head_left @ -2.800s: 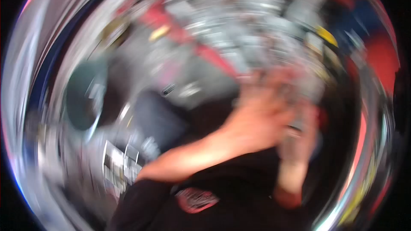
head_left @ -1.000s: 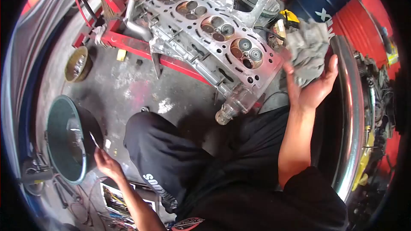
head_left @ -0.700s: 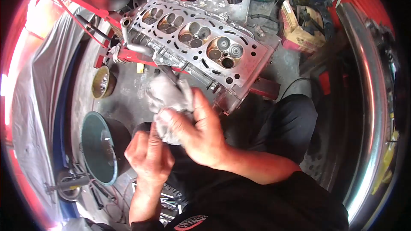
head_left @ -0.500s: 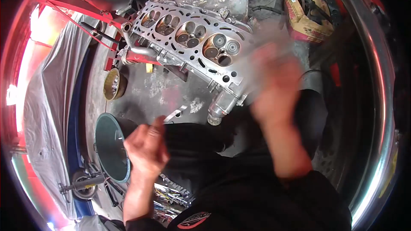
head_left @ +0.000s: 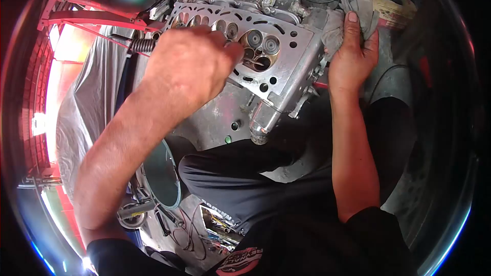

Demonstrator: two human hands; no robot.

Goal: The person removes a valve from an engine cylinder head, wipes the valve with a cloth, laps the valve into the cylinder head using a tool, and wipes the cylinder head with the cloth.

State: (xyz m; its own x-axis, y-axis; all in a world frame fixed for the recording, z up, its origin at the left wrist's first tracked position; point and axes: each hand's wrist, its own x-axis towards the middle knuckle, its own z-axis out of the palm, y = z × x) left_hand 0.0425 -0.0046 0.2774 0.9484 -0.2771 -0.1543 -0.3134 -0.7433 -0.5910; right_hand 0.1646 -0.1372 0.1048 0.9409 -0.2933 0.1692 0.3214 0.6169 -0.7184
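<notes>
the cylinder head (head_left: 288, 53) lies slantwise, its valve face up, just beyond the person's dark-trousered knees (head_left: 232, 166). the left hand (head_left: 192, 64) is over the middle of the cylinder head, its fingers curled narrow around a thin metal tool (head_left: 251, 62) (mostly hidden by the hand itself). the tool's tip is at a dark round opening (head_left: 262, 64) in the cylinder head, near two pale valves (head_left: 263, 42); how far in it goes, i cannot tell. the right hand (head_left: 353, 64) is at the right end of the cylinder head, thumb up, fingers closed on a bunched grey rag (head_left: 335, 28). a cardboard box (head_left: 395, 10) stands right of the cylinder head and farther off. on the near left side of the cylinder head are a green bucket (head_left: 159, 176) and, nearer the person, a heap of hand tools (head_left: 221, 227).
</notes>
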